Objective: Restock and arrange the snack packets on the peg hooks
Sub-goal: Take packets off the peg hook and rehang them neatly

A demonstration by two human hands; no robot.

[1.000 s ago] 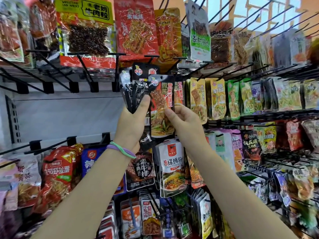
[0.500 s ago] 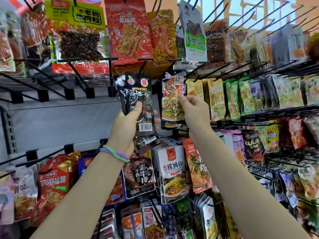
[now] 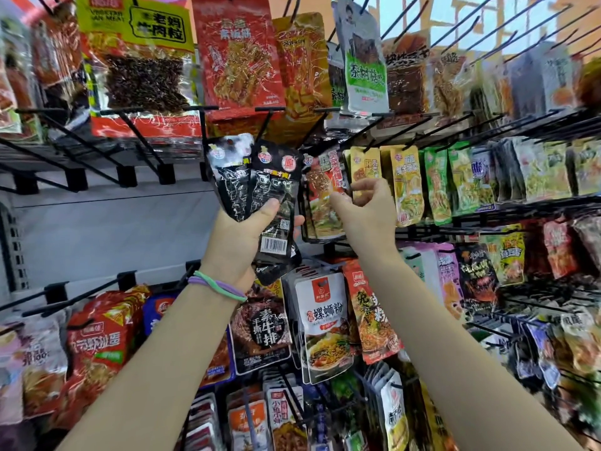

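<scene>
Hanging one packet while I'm holding the spare stock beside it.

My left hand (image 3: 240, 236) is clamping a fan of black packets (image 3: 260, 196), long axes upright, tops tilting slightly left, thumb pressing across them, probably so they're staying ready. Just right of that fan, my right hand (image 3: 367, 213) is hovering with fingers loosely apart at the red packet (image 3: 322, 196), which is hanging long axis down; I can't tell whether I'm touching it. The yellow packets (image 3: 406, 183) are hanging further right.
</scene>
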